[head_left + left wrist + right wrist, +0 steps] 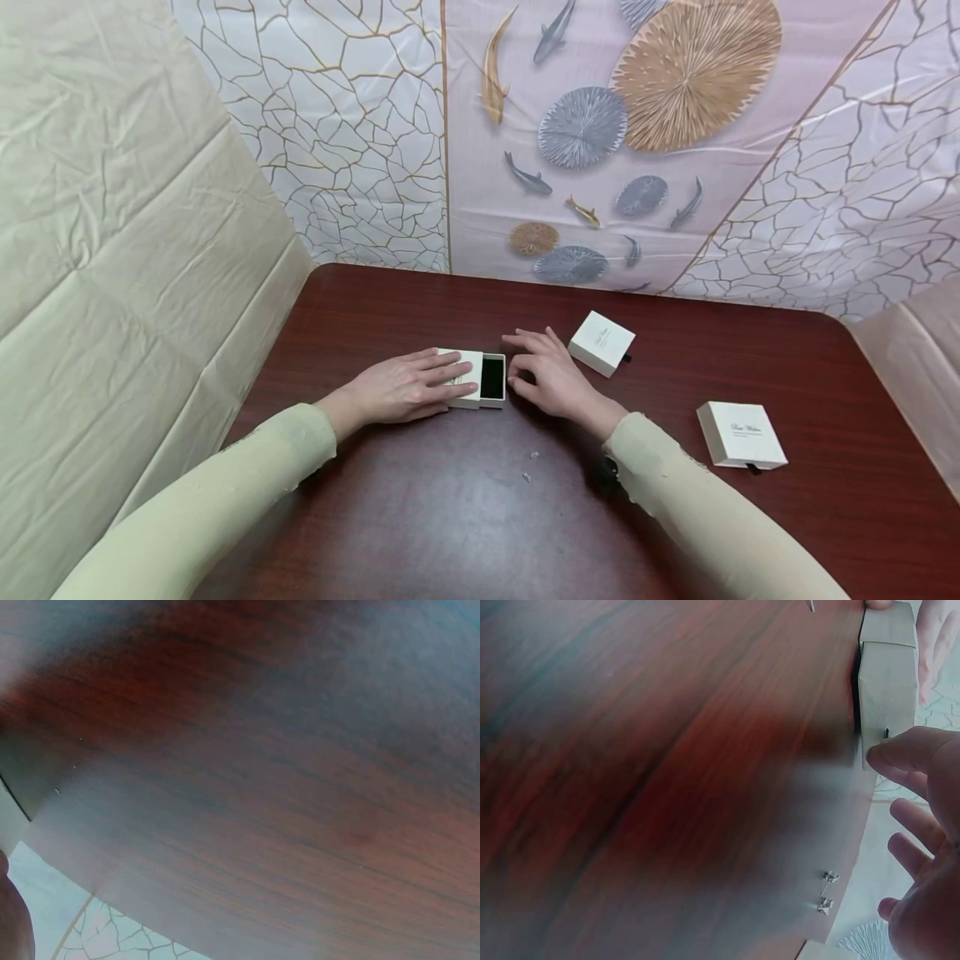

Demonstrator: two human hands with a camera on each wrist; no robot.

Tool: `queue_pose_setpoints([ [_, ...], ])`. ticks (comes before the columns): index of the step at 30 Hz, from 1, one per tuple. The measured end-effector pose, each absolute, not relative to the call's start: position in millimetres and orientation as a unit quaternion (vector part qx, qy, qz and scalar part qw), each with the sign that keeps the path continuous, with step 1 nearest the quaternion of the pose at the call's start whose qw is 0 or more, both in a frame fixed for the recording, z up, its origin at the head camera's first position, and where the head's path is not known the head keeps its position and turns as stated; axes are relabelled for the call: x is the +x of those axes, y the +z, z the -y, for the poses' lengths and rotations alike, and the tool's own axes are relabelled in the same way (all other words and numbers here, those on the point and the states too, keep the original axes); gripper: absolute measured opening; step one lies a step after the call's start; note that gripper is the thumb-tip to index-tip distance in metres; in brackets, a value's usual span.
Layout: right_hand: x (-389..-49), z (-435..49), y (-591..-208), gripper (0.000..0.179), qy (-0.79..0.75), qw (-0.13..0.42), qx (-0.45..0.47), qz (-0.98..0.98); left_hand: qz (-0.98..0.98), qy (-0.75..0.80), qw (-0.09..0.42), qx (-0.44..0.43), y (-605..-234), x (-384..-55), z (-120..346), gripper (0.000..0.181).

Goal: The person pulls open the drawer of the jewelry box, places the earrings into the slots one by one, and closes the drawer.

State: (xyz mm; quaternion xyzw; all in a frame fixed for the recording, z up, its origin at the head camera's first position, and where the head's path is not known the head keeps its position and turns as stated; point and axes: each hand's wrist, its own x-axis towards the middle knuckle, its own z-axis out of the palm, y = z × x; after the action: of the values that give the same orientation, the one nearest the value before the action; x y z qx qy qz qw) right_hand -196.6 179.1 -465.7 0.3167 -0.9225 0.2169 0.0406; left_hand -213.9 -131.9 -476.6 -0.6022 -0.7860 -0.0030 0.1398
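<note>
A white jewelry box (492,357) with a slide-out drawer lies near the middle of the table, its drawer partly out on the right and lined in black. My left hand (412,386) rests on the sleeve of this box with fingers extended. At the drawer's end, my right hand (551,375) has thumb and index finger together by a small black pull tab (886,733), seeming to pinch it; the other fingers are spread. Two small sparkling stud earrings, one nearer (527,477) and one farther (534,455), lie on the table in front of the box.
Two more white boxes with black tabs sit at the right, one farther back (602,342) and one nearer (744,435). The dark red wooden table (390,308) meets a patterned cloth backdrop (375,167) behind and a beige cloth wall (150,208) at left.
</note>
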Motion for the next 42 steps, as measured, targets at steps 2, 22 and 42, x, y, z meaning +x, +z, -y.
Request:
queue_pose_setpoints([
  [2, -196, -181, -466, 0.017, 0.215, 0.042, 0.317, 0.923, 0.786, -0.003, 0.14, -0.602, -477, -214, 132, 0.054],
  [22, -195, -190, -466, 0.016, 0.213, 0.046, 0.318, 0.923, 0.786, -0.004, 0.141, -0.602, -476, -214, 132, 0.054],
  [42, -192, -192, -463, 0.014, 0.206, 0.05, 0.315, 0.925, 0.786, -0.004, 0.136, -0.602, -476, -214, 131, 0.054],
])
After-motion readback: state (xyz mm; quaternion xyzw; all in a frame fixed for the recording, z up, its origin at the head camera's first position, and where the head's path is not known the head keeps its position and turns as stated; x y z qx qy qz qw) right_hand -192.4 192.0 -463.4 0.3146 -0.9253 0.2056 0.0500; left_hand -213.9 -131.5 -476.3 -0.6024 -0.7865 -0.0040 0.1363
